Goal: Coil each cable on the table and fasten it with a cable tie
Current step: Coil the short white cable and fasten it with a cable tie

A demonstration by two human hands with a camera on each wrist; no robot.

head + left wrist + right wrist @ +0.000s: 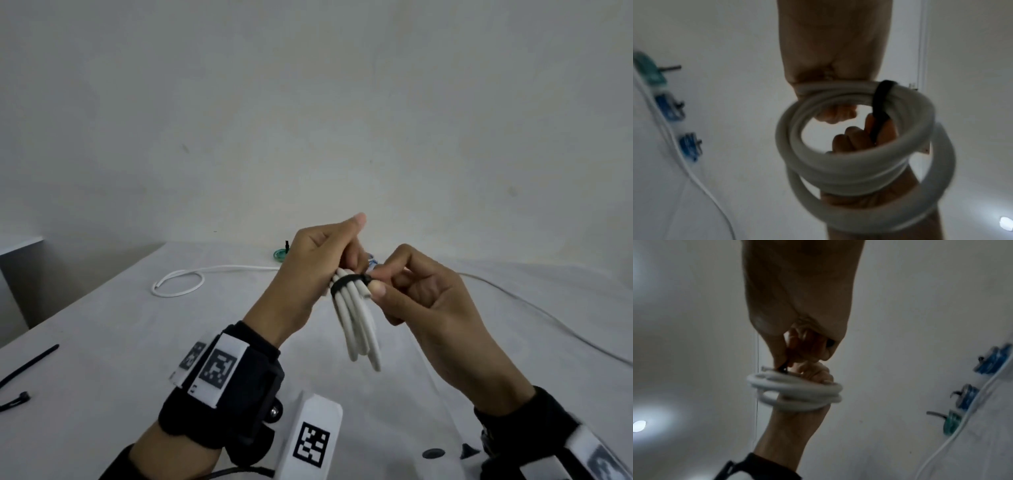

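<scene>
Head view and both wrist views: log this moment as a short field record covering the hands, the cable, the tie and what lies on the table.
left hand: grips the top of the coiled white cable, held above the table
right hand: pinches the black cable tie at the coil's side
tie: looped around the coil's strands; whether fully tightened cannot be told
table: loose white cable uncoiled on the far side
spare ties: black, at the table's left edge
far edge: tied blue and green coils
</scene>
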